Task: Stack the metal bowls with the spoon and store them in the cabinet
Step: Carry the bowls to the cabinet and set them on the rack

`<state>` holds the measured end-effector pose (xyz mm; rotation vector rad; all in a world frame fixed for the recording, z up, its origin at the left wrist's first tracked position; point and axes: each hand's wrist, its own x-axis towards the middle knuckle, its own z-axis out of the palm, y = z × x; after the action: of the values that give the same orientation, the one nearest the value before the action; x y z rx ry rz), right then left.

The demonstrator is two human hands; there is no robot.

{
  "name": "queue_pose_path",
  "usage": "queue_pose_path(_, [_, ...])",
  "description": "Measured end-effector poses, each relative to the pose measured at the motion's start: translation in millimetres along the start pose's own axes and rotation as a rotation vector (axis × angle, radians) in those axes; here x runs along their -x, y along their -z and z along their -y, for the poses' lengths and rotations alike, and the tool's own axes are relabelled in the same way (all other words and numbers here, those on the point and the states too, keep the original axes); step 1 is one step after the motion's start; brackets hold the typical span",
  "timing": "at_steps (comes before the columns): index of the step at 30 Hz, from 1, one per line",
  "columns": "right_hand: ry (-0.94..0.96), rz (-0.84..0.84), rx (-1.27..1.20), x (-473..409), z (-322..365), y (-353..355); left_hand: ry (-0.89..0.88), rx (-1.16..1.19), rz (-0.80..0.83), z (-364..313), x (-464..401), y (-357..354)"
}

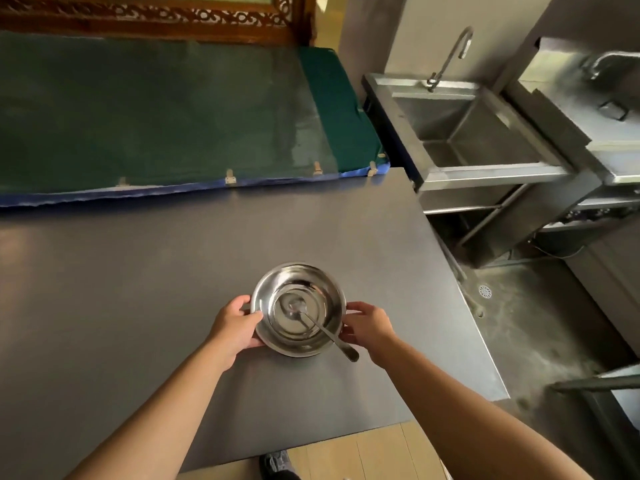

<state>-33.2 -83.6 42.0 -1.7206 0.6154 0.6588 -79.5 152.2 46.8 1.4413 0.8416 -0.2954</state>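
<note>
While spoon rests inside, metal bowls between both hands, left hand, right hand.

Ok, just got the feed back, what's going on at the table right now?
A person has both hands on the metal bowls, which sit nested on the grey table. The left hand cups the left side of the rim and the right hand the right side. The spoon lies inside, its handle sticking out over the near rim by the right hand. The stack appears to rest on the table, not yet lifted. No cabinet can be made out for certain.
</note>
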Motion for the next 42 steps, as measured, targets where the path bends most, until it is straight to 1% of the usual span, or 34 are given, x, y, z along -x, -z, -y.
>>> queue_pose_path(2, [0.03,-0.004,-0.082,10,-3,37,-0.027,-0.037,0.037,-8,11,-31])
queue_pose_path(5, [0.075,-0.009,-0.166,24,-6,74,-0.049,-0.04,0.074,-17,27,-59])
queue_pose_path(7, [0.101,-0.036,-0.235,34,-16,116,-0.06,-0.07,0.125,-21,45,-97])
queue_pose_path(14, [0.167,-0.174,-0.443,85,-67,271,-0.143,-0.173,0.36,-32,117,-243])
queue_pose_path(17, [0.187,-0.271,-0.518,116,-100,352,-0.168,-0.237,0.472,-27,158,-323])
queue_pose_path(18, [0.186,-0.275,-0.531,119,-104,359,-0.173,-0.248,0.489,-28,162,-329])
queue_pose_path(19, [0.192,-0.323,-0.56,135,-121,393,-0.184,-0.287,0.539,-21,178,-366])
queue_pose_path(21, [0.187,-0.349,-0.575,142,-127,409,-0.181,-0.292,0.58,-21,186,-382])
queue_pose_path(23, [0.204,-0.454,-0.62,173,-160,465,-0.194,-0.345,0.668,-5,219,-443])
queue_pose_path(26, [0.213,-0.568,-0.67,210,-201,528,-0.205,-0.397,0.787,13,263,-513])
queue_pose_path(29, [0.206,-0.676,-0.765,244,-240,575,-0.193,-0.437,0.908,31,307,-575])
queue_pose_path(35, [0.207,-0.887,-0.922,316,-313,641,-0.161,-0.547,1.154,68,391,-678])
queue_pose_path(36, [0.214,-0.958,-0.966,336,-335,658,-0.145,-0.6,1.224,84,416,-707])
queue_pose_path(39, [0.202,-1.027,-1.003,364,-353,677,-0.145,-0.62,1.327,97,446,-740])
queue_pose_path(42, [0.205,-1.168,-1.055,401,-385,704,-0.112,-0.684,1.453,126,492,-795])
